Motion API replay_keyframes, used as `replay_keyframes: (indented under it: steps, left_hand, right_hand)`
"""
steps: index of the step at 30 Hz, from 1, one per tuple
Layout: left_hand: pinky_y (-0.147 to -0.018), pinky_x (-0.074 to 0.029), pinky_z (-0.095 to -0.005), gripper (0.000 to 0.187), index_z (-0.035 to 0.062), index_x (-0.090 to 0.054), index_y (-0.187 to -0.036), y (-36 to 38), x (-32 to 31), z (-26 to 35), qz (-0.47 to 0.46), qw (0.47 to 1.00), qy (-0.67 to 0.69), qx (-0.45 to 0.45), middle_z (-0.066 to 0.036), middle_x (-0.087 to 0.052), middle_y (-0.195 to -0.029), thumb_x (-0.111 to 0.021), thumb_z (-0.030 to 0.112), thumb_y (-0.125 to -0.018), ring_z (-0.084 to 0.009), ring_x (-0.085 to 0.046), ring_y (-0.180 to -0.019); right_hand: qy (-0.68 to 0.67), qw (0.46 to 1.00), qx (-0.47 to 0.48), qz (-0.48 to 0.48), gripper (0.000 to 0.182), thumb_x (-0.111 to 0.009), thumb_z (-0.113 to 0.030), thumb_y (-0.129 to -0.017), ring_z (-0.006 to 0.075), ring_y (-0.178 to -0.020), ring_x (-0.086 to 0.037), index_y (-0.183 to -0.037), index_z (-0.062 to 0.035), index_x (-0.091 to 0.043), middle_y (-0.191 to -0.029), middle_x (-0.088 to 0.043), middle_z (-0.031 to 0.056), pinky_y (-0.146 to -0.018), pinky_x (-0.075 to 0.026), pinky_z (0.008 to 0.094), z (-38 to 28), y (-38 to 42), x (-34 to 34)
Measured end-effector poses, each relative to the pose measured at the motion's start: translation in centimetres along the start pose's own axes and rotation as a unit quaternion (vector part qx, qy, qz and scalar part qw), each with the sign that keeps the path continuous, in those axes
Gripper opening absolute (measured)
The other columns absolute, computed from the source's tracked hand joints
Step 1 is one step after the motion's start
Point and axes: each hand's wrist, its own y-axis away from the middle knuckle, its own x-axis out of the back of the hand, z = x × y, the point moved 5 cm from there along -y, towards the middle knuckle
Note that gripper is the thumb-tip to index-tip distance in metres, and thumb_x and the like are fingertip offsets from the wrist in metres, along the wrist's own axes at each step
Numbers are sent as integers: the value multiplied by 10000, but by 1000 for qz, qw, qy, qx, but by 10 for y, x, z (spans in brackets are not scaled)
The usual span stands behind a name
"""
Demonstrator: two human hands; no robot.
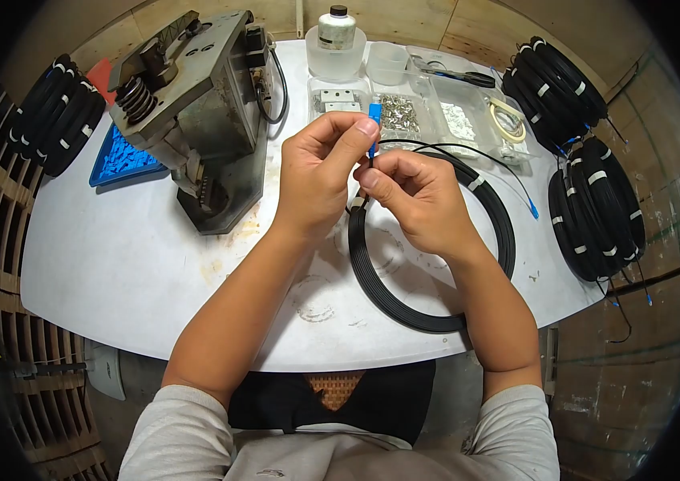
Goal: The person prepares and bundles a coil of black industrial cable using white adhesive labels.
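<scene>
My left hand (317,172) pinches a small blue connector (374,128) between thumb and fingers above the white table (115,256). My right hand (416,196) grips the thin black cable just below that connector, fingertips almost touching the left hand's. A coil of black cable (404,309) lies flat on the table under both hands, bound with white tape. Its other end runs right to a second blue connector (532,210).
A grey metal press (196,104) stands at the back left, beside a blue tray of parts (119,156). Clear bins of small metal parts (400,112), a white bottle (336,32) and scissors (460,76) sit at the back. Stacked black cable coils lie at the right (588,200) and left (59,112).
</scene>
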Motion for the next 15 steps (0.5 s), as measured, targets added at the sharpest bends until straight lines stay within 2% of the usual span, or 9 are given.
replay_keyframes:
  steps: [6,15]
  left_hand:
    - [-635,-451,-223,211,11,-716,-987,2,-2,-2,1,1000,1,4,7,-654,-815,-712,222,-980,-55,-551,-716]
    - [-639,-445,-226,213,14,-714,-967,2,0,-4,4,1000,8,15,7,-650,-819,-703,226,-983,-60,-540,-708]
  right_hand:
    - [8,1000,4,10,141,-692,-110,-985,60,-781,-602,-968,28,-719,-847,-696,7,-737,-509,241,-2,0,1]
    - [13,1000,6,4,170,-691,-151,-1003,74,-800,-598,-984,18,-693,-869,-691,21,-736,-497,240,-3,0,0]
